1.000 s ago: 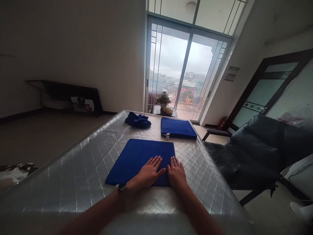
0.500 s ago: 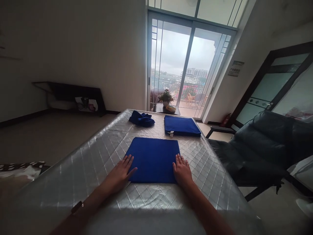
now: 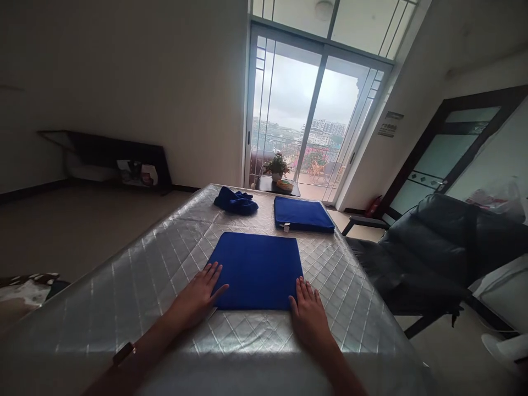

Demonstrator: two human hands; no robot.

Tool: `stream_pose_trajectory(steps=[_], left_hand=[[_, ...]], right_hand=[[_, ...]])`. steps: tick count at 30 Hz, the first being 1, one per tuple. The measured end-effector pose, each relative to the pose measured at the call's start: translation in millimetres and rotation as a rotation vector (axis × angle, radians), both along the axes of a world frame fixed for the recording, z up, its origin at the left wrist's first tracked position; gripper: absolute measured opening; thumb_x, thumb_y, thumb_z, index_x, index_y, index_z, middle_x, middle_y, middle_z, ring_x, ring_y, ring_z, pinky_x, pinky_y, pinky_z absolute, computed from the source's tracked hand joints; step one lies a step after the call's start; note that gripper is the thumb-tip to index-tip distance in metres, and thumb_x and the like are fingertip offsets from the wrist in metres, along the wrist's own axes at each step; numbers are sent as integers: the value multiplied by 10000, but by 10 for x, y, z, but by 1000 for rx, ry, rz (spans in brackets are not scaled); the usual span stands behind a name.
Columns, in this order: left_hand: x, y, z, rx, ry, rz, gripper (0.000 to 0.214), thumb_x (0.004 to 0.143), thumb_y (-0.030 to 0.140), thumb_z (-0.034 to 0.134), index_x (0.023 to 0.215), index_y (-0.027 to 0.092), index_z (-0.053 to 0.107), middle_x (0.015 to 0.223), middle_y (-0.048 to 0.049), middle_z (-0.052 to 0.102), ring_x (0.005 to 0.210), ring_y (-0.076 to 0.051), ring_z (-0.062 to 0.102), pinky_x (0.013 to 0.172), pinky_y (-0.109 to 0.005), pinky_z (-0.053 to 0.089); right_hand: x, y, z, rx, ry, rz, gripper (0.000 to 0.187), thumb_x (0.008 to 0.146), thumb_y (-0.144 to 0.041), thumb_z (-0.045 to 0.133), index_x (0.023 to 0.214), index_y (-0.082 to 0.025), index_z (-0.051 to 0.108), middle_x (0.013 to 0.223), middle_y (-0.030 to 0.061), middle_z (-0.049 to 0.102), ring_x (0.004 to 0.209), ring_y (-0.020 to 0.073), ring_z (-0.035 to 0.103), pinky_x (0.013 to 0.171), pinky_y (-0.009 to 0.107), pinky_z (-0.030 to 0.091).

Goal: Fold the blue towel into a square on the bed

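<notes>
A folded blue cloth (image 3: pixel 258 269) lies flat on the quilted silver mattress (image 3: pixel 144 291) in front of me. My left hand (image 3: pixel 198 297) rests flat at the cloth's near left corner, fingers spread, fingertips on its edge. At the near right corner my right hand (image 3: pixel 309 316) lies flat on the mattress, fingers stretched out and touching the cloth's edge. Neither hand holds anything. Further back sits a stack of folded blue cloths (image 3: pixel 303 214) with a white tag. A crumpled blue cloth (image 3: pixel 236 202) lies to its left.
A dark leather armchair (image 3: pixel 433 253) stands close to the mattress on the right. Beyond the far end are a small table with a potted plant (image 3: pixel 277 166) and glass sliding doors (image 3: pixel 309 115). A low dark shelf (image 3: pixel 111 159) runs along the left wall.
My hands slid apart from the cloth's near middle to its two near corners. The right hand then drew back slightly towards me. The cloth now lies narrower and squarer.
</notes>
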State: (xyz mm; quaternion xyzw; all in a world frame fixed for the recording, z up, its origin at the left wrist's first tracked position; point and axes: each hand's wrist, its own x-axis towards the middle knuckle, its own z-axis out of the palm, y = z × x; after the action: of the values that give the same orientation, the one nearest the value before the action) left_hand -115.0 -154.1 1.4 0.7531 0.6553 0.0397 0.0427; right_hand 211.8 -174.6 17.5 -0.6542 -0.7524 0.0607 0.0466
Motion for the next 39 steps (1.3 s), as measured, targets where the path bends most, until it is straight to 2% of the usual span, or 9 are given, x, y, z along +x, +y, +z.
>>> stream_pose_trajectory(steps=[5, 8, 12, 17, 21, 24, 28, 34, 39], left_hand=[[-73, -9, -66, 48, 51, -21, 632, 994, 495, 240, 1505, 132, 315, 1591, -111, 222, 1483, -225, 165, 1196, -414, 170], [25, -17, -76, 104, 28, -35, 634, 985, 511, 248, 1497, 149, 344, 1575, -109, 275, 1479, -242, 181, 1198, -445, 181], [593, -21, -5, 42, -108, -100, 753, 950, 640, 203, 1516, 151, 287, 1585, -105, 232, 1473, -252, 200, 1204, -471, 220], [1528, 29, 36, 49, -210, -474, 727, 944, 641, 161, 1546, 233, 136, 1590, -44, 179, 1477, -189, 128, 1226, -430, 236], [1833, 73, -27, 101, -230, -570, 702, 952, 615, 138, 1543, 268, -16, 1594, -27, 157, 1469, -147, 102, 1230, -390, 242], [1752, 56, -76, 91, -239, -554, 687, 955, 604, 141, 1535, 288, -47, 1596, -18, 140, 1469, -151, 92, 1231, -415, 244], [1443, -50, -59, 6, -215, -467, 711, 944, 636, 173, 1533, 269, 16, 1596, -19, 130, 1480, -187, 88, 1238, -463, 209], [742, -176, -44, -34, -151, -223, 697, 943, 649, 224, 1530, 294, 98, 1604, 24, 136, 1486, -206, 124, 1234, -445, 173], [129, -247, -94, -61, -60, 4, 738, 942, 651, 218, 1540, 221, 181, 1608, -26, 137, 1488, -223, 136, 1214, -434, 149]], right_hand=[[-2, 1, -13, 2, 15, -9, 585, 1008, -405, 205, 1530, -139, 217, 1590, 34, 156, 1480, 197, 101, 1206, 425, 106], [-7, 11, -20, 0, 17, -8, 586, 1007, -403, 210, 1529, -137, 220, 1590, 38, 163, 1480, 204, 98, 1205, 427, 97], [-9, 10, -23, -13, 15, -12, 588, 1008, -402, 198, 1532, -137, 205, 1591, 36, 159, 1481, 203, 85, 1205, 421, 87], [20, 15, -53, -37, -19, 20, 566, 1010, -384, 196, 1536, -174, 206, 1602, 32, 109, 1484, 210, 65, 1199, 436, 83], [58, 23, -109, -29, -54, 95, 551, 995, -356, 284, 1533, -252, 230, 1608, 17, 82, 1485, 242, 29, 1194, 466, 58], [57, 21, -108, -23, -40, 96, 537, 998, -344, 255, 1528, -256, 254, 1606, 7, 91, 1486, 233, 40, 1194, 461, 58], [19, 12, -47, -31, 8, 4, 570, 1004, -368, 189, 1538, -166, 200, 1600, 18, 114, 1485, 196, 69, 1200, 419, 60], [-6, 0, -5, -47, 33, -14, 593, 1004, -403, 187, 1535, -140, 169, 1596, 4, 99, 1485, 184, 53, 1206, 407, 41], [-4, 0, 18, -75, 12, -21, 588, 1004, -398, 184, 1535, -147, 155, 1595, -12, 81, 1485, 184, 46, 1208, 410, 43]])
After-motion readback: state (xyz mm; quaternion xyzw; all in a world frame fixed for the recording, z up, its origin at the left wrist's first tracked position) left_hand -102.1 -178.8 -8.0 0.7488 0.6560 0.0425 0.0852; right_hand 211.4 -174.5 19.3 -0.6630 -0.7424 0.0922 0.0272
